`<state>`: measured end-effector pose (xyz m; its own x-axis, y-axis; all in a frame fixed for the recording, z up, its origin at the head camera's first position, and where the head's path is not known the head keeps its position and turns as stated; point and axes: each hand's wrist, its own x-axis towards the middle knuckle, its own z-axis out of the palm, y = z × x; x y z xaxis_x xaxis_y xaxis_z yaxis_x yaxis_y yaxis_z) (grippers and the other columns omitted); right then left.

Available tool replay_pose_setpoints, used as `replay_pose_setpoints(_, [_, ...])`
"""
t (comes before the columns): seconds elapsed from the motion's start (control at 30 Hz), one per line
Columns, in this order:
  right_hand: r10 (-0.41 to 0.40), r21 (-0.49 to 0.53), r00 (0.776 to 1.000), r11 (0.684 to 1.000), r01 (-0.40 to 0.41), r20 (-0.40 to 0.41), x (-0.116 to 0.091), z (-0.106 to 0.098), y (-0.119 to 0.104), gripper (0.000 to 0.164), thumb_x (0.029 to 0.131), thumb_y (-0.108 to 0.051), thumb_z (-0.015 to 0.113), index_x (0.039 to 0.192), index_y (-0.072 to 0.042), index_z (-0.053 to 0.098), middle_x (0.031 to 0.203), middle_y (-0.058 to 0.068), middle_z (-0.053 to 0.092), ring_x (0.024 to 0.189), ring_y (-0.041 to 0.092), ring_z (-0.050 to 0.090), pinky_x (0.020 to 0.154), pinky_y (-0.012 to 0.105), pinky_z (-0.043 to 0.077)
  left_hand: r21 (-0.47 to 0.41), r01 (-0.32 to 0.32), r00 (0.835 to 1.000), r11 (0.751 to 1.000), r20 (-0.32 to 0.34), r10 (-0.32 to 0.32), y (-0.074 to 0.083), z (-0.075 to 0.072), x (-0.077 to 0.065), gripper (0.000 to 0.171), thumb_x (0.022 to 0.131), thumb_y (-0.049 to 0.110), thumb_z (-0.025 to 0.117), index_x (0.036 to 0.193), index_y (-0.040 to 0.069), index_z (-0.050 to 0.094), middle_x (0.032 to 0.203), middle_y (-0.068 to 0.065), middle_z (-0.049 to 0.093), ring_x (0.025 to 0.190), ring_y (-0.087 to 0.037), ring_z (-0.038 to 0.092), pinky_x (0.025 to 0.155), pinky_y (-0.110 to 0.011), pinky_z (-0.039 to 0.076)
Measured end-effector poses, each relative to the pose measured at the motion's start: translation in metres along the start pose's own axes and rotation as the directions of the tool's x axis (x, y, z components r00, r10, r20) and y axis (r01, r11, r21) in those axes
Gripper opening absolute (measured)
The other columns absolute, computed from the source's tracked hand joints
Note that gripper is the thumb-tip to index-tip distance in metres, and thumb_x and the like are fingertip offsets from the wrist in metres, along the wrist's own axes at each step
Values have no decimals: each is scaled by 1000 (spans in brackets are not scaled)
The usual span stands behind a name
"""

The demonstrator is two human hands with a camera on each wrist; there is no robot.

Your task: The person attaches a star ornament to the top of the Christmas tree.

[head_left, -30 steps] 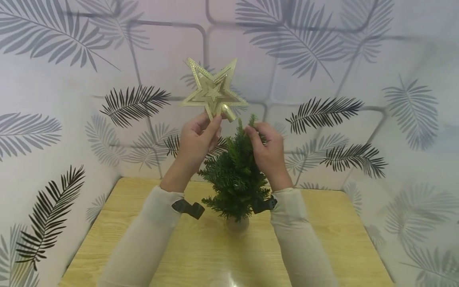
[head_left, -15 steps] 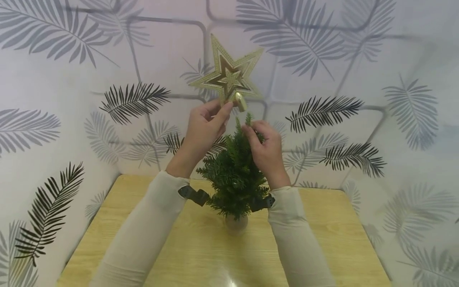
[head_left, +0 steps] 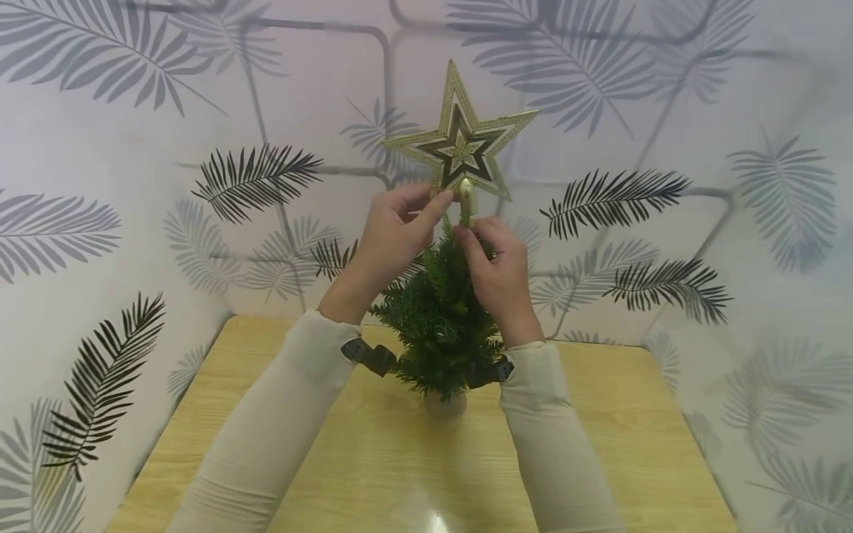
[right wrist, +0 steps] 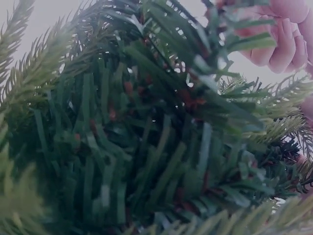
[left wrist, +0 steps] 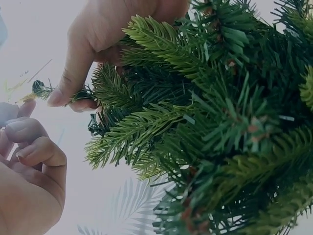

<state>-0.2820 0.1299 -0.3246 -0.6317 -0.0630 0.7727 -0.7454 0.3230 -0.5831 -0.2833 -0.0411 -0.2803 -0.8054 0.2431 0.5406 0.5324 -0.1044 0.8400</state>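
Note:
A gold star tree topper (head_left: 463, 152) stands upright above a small artificial Christmas tree (head_left: 443, 326). My left hand (head_left: 397, 231) pinches the star by its lower left point. Its short gold socket (head_left: 469, 198) is directly over the tree's top sprig and appears to meet it; the overlap is hard to make out. Just below, my right hand (head_left: 500, 272) pinches that sprig between thumb and fingers. In the left wrist view, the right thumb (left wrist: 73, 71) presses the thin tip, with the left hand (left wrist: 34, 181) close by. Branches cover most of the right wrist view.
The tree's round pale base (head_left: 444, 407) rests on a light wooden table (head_left: 400, 474). Behind the table is a wall (head_left: 600, 148) with a printed leaf pattern. Dark wrist straps (head_left: 369, 357) sit close to the lower branches.
My left hand has carried the star up and to the right, turning it upright and bringing its socket over the tree's tip. The right hand has stayed almost still at the sprig.

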Motion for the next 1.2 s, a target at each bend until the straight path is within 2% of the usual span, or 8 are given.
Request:
replay_pose_setpoints(0.13, [-23, -3, 1000, 1000, 23, -3, 1, 2, 0, 18, 101, -9, 67, 89, 3, 73, 94, 16, 69, 93, 30, 65, 88, 41, 51, 51, 6, 1000, 999, -3, -6, 1, -1, 1, 25, 107, 22, 60, 116, 3, 73, 68, -2, 50, 45, -14, 32, 45, -29, 30])
replay_pose_setpoints(0.3, [-32, -11, 999, 999, 32, 4, -1, 3, 3, 18, 101, -8, 67, 87, 1, 72, 93, 15, 69, 91, 29, 64, 87, 41, 51, 115, 1, 1000, 993, -10, 0, 1, 0, 2, 24, 107, 21, 60, 111, 2, 74, 86, -5, 65, 54, -17, 47, 51, -30, 38])
replay_pose_setpoints(0.4, [-20, -10, 1000, 1000, 20, 3, -3, 2, 3, 17, 102, -8, 67, 89, 1, 73, 94, 15, 69, 92, 29, 64, 87, 42, 51, 142, -4, 1000, 990, -3, 5, 0, 1, 3, 25, 107, 20, 60, 112, -1, 73, 97, -8, 70, 69, -19, 56, 60, -30, 44])
replay_pose_setpoints(0.6, [-17, -16, 1000, 1000, 18, 8, -2, 1, 3, 18, 102, -9, 66, 91, 2, 74, 95, 16, 69, 93, 31, 65, 88, 44, 51, 176, -35, 999, 984, 6, 35, 0, 0, 4, 23, 107, 16, 60, 108, -3, 73, 100, -12, 73, 86, -18, 60, 80, -32, 53])
replay_pose_setpoints(0.77, [-16, -13, 1000, 1000, 16, 1, -1, 3, 4, 17, 102, -8, 67, 90, 2, 74, 96, 16, 70, 95, 30, 65, 89, 43, 51, 182, -37, 999, 983, 7, 37, -2, -2, 5, 22, 107, 16, 60, 109, -1, 74, 102, -12, 75, 102, -19, 68, 87, -33, 55])
replay_pose_setpoints(0.93, [-18, 3, 1000, 1000, 18, 5, -2, 4, 7, 17, 100, -7, 69, 87, 2, 72, 97, 16, 70, 97, 30, 65, 91, 43, 50, 182, -35, 999, 983, 4, 35, -5, -3, 5, 22, 106, 15, 61, 109, -1, 75, 102, -12, 76, 97, -21, 67, 83, -32, 54])
replay_pose_setpoints(1.07, [-15, 7, 1000, 1000, 15, -2, -6, 3, 8, 17, 99, -6, 71, 84, 2, 72, 96, 17, 69, 97, 32, 65, 92, 45, 50, 189, -33, 999, 982, 29, 28, -7, -3, 5, 22, 107, 16, 60, 113, 0, 75, 106, -11, 76, 95, -16, 65, 81, -32, 53])
replay_pose_setpoints(1.2, [-14, 12, 1000, 1000, 15, -18, -7, 1, 7, 13, 97, -3, 71, 87, 5, 73, 99, 19, 69, 101, 35, 65, 96, 46, 50, 195, -51, 998, 979, 53, 41, -6, -2, 6, 23, 107, 16, 60, 113, 0, 75, 108, -11, 76, 96, -20, 65, 82, -33, 53])
